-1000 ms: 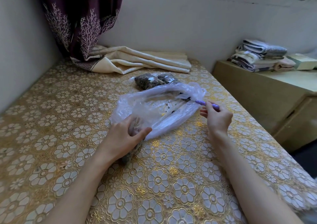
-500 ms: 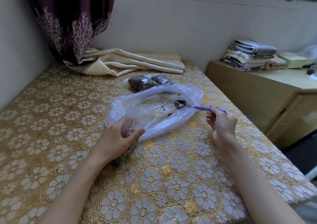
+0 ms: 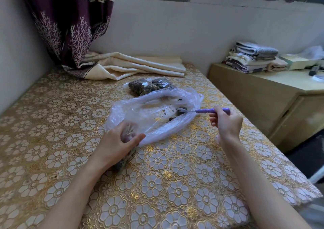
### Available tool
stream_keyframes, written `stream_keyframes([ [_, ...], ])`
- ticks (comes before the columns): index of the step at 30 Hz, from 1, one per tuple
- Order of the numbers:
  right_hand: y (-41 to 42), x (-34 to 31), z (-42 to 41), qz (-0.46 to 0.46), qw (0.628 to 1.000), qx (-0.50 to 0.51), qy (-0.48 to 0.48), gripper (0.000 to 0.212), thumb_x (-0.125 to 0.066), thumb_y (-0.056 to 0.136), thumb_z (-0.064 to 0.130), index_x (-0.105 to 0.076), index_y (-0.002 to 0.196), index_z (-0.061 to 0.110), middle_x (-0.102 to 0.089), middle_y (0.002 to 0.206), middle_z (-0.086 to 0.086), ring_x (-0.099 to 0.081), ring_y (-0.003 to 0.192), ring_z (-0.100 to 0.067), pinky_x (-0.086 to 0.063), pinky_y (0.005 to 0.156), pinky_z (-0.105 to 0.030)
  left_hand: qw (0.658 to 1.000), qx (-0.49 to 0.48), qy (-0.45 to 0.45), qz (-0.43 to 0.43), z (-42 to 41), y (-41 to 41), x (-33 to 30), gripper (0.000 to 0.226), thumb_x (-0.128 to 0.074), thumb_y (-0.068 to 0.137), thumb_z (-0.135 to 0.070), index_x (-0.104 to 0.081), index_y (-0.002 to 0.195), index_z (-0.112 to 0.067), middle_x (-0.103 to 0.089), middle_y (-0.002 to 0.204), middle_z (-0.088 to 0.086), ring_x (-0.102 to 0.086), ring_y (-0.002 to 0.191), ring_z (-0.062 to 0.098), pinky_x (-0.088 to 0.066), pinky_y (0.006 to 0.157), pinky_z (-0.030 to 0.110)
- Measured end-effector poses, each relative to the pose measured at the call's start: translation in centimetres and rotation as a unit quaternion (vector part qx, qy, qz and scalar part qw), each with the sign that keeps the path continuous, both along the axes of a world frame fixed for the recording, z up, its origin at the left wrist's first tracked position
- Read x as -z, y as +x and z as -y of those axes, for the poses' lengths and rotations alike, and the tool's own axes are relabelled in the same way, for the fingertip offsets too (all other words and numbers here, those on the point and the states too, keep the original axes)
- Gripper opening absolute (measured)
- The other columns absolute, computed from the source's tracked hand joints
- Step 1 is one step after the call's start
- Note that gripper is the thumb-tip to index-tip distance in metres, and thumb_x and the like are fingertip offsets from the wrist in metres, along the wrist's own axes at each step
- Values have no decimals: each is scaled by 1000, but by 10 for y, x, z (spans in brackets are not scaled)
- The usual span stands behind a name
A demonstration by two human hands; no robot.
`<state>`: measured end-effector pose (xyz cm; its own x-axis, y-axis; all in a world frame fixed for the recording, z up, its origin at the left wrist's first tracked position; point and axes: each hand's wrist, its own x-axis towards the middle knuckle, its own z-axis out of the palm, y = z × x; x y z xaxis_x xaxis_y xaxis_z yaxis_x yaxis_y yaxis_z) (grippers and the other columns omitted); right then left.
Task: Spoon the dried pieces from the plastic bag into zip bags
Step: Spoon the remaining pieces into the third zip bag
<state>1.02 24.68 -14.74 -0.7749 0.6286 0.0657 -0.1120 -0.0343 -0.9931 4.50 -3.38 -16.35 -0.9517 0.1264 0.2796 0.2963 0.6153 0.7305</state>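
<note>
A clear plastic bag (image 3: 154, 116) lies open on the table with a few dark dried pieces (image 3: 171, 119) scattered inside. My right hand (image 3: 226, 123) pinches the purple handle of a small spoon (image 3: 212, 110); its metal bowl sits inside the bag's right end with some pieces on it. My left hand (image 3: 117, 141) grips the bag's near left end together with a small zip bag (image 3: 125, 161) of dried pieces that pokes out under the palm. Two filled zip bags (image 3: 147, 86) lie just behind the plastic bag.
The table carries a gold floral cloth (image 3: 157, 185). Folded cream fabric (image 3: 140, 67) and a purple curtain (image 3: 70, 32) sit at the back. To the right, a low yellow cabinet (image 3: 263, 95) holds stacked towels (image 3: 252, 58).
My right hand has drawn the spoon back toward the bag's right opening, so more of the purple handle shows outside. The left hand keeps its grip.
</note>
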Motion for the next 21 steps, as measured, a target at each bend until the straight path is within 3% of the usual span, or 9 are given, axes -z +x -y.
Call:
stream_keyframes([
  [6,-9,-6,-1,-3,992,24,122,20,-59,88,17,-63,70,9,-62,56,-2,-55,42,-2,-42,41,-17,1000,5,-6,-5,0,-1,1,34,-54,63,-66,-47,73,-34,-65,70,3,-66,84,22,-50,65,34],
  [9,-14,-7,0,-4,986,40,162,23,-57,91,20,-60,69,13,-62,57,-1,-55,40,1,-44,45,-18,1000,8,-17,-17,1,-1,1,45,-51,62,-69,-55,86,-31,-61,64,2,-65,74,21,-46,57,29],
  [12,-18,-4,2,3,983,43,179,20,-56,92,20,-61,74,10,-64,62,-2,-57,45,-1,-47,49,-20,1000,8,-14,-16,0,-1,0,48,-52,63,-69,-56,88,-29,-64,65,-3,-64,69,11,-49,59,32],
  [15,-21,-2,4,4,982,36,186,20,-56,92,20,-59,73,15,-62,60,2,-59,50,-4,-49,51,-21,1000,7,-12,-23,-1,0,0,28,-56,65,-61,-43,67,-36,-56,57,-31,-52,53,-11,-33,46,11],
  [18,-25,-1,4,6,983,30,182,17,-55,92,19,-62,79,10,-61,57,8,-58,49,-4,-47,47,-16,1000,15,-18,-18,-3,2,-3,26,-56,67,-59,-42,70,-38,-50,56,-39,-47,47,-14,-34,46,5],
  [21,-29,0,7,5,984,35,173,18,-57,92,20,-64,82,6,-63,61,2,-60,52,-8,-48,49,-19,1000,14,-21,-9,-2,2,-4,30,-53,65,-64,-47,80,-38,-50,55,-38,-50,49,-10,-35,47,9],
])
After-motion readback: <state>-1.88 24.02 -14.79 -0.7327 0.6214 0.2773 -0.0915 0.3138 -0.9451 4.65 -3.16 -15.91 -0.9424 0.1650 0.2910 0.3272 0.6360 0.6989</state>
